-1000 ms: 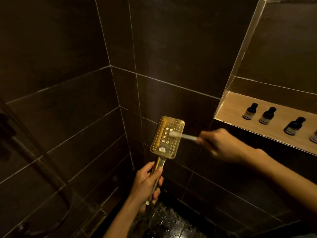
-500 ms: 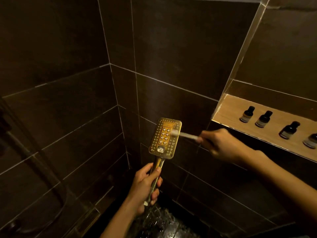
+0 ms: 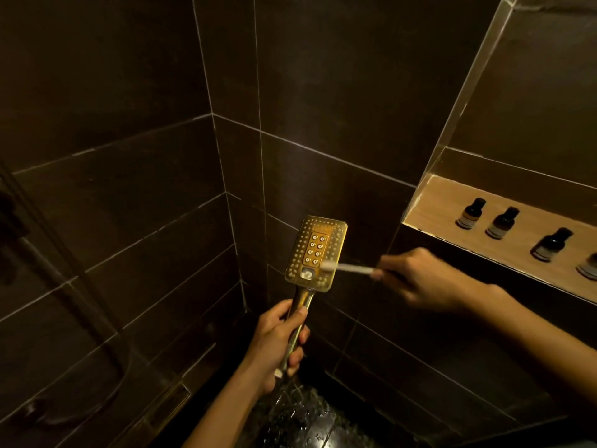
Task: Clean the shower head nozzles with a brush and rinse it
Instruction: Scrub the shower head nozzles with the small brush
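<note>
A gold rectangular shower head (image 3: 315, 252) stands upright in the middle of the view, its nozzle face turned toward me. My left hand (image 3: 276, 342) grips its shiny handle from below. My right hand (image 3: 420, 279), blurred by motion, holds a thin white brush (image 3: 347, 268) by its handle. The brush tip lies on the lower right part of the nozzle face, beside the small square button.
Dark tiled walls meet in a corner behind the shower head. A lit wooden niche shelf (image 3: 429, 205) at the right carries several small dark bottles (image 3: 468, 213). A dark hose (image 3: 74, 305) hangs at the left. The wet floor (image 3: 307, 418) glistens below.
The brush tip has slid down the nozzle face, from the upper right area to the lower right near the button. My right hand dropped with it. My left hand keeps its grip on the handle.
</note>
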`<act>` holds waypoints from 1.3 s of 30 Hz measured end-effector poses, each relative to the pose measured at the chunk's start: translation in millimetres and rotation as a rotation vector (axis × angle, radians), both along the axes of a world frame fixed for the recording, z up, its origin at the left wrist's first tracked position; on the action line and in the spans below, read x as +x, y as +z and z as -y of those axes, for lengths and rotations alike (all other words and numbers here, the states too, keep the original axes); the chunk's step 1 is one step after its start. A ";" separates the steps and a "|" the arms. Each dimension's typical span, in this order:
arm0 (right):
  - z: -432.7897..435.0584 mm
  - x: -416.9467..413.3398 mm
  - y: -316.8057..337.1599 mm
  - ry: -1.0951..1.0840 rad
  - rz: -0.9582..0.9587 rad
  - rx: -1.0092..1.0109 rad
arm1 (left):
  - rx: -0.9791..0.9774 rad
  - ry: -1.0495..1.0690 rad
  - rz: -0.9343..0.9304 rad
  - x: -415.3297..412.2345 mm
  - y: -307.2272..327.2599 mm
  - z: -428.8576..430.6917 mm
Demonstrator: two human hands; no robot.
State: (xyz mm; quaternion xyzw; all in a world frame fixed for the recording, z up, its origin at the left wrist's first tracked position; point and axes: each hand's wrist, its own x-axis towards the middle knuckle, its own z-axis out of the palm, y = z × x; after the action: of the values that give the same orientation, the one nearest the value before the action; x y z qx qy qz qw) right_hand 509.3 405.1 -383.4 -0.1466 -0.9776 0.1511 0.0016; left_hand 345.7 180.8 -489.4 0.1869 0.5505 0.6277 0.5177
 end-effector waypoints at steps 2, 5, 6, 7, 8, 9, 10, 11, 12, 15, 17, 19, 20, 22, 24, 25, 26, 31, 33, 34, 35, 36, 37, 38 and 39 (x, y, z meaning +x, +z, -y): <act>6.3 -1.1 -3.7 0.058 0.068 0.008 | 0.005 -0.003 -0.021 -0.1 0.5 -0.6; -11.3 -0.7 2.5 -0.142 -0.132 0.034 | 0.000 -0.007 -0.050 1.0 0.5 -0.8; -13.9 -0.3 4.8 -0.166 -0.148 0.022 | -0.001 -0.006 -0.056 1.5 1.0 -0.8; -13.6 -0.4 5.9 -0.138 -0.129 0.002 | 0.003 -0.006 -0.063 1.6 1.5 -1.0; -10.9 -0.7 4.7 -0.073 -0.073 -0.010 | 0.008 -0.007 -0.069 1.6 1.6 -1.3; -5.4 -0.5 2.6 -0.007 0.001 -0.020 | 0.011 -0.009 -0.075 1.4 1.4 -1.5; -3.0 -0.1 1.9 0.012 0.037 -0.019 | 0.012 -0.011 -0.078 1.1 0.5 -1.6; -7.8 -0.2 3.1 -0.021 0.013 -0.013 | 0.011 -0.012 -0.079 1.0 -0.3 -1.6; -14.1 0.3 6.2 -0.085 -0.044 -0.001 | 0.007 -0.013 -0.080 0.8 -1.2 -1.6; -15.9 1.3 6.1 -0.103 -0.041 -0.003 | -0.004 -0.005 -0.095 0.6 -2.0 -2.4; -3.8 2.4 -0.3 0.013 0.089 0.001 | -0.004 -0.008 -0.122 -0.4 -2.2 -3.0; -9.8 2.9 -0.4 -0.041 -0.004 0.008 | -0.015 -0.011 -0.149 -1.0 -4.0 -4.0; -18.0 3.9 0.0 -0.116 -0.094 0.020 | -0.021 -0.011 -0.156 -0.8 -4.6 -4.4; -23.0 3.0 0.2 -0.161 -0.134 0.027 | -0.020 -0.012 -0.164 0.0 -3.9 -5.4; -16.3 0.3 -4.7 -0.030 -0.014 0.030 | -0.012 -0.018 -0.180 0.3 -2.5 -6.5; -13.4 -0.3 -6.7 0.005 0.016 0.023 | -0.010 -0.018 -0.189 0.3 -2.2 -7.0; -15.4 -0.5 -6.0 -0.022 -0.010 0.034 | -0.009 -0.018 -0.197 0.3 -2.0 -7.1; -14.3 -4.3 -2.5 -0.040 -0.009 -0.020 | -0.010 0.000 -0.235 -0.2 -3.9 -7.7; -11.1 -5.3 -2.6 -0.041 -0.020 -0.005 | -0.004 0.004 -0.253 -0.9 -4.3 -6.7; -13.3 -5.0 -1.8 -0.099 -0.095 -0.001 | -0.005 0.009 -0.259 -0.8 -5.0 -6.1; -15.8 -4.9 -1.7 -0.143 -0.150 -0.006 | -0.006 0.015 -0.265 -0.7 -5.7 -5.8; -15.3 -6.3 -1.6 -0.138 -0.150 -0.013 | -0.007 0.019 -0.274 -0.4 -5.7 -5.5; -11.2 -8.4 -1.8 -0.083 -0.088 -0.003 | -0.004 0.020 -0.285 -0.3 -5.5 -5.2; -6.1 -9.9 -2.9 -0.028 -0.014 -0.002 | 0.004 0.018 -0.295 -0.2 -5.0 -5.0; -3.9 -10.7 -4.0 -0.010 0.003 0.005 | 0.012 0.014 -0.302 -0.1 -4.3 -4.6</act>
State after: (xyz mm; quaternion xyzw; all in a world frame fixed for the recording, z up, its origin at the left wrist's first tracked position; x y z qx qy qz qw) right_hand 498.6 409.0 -387.4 -0.1515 -0.9772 0.1486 0.0011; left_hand 345.6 185.4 -493.8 0.2786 0.6197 0.5991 0.4235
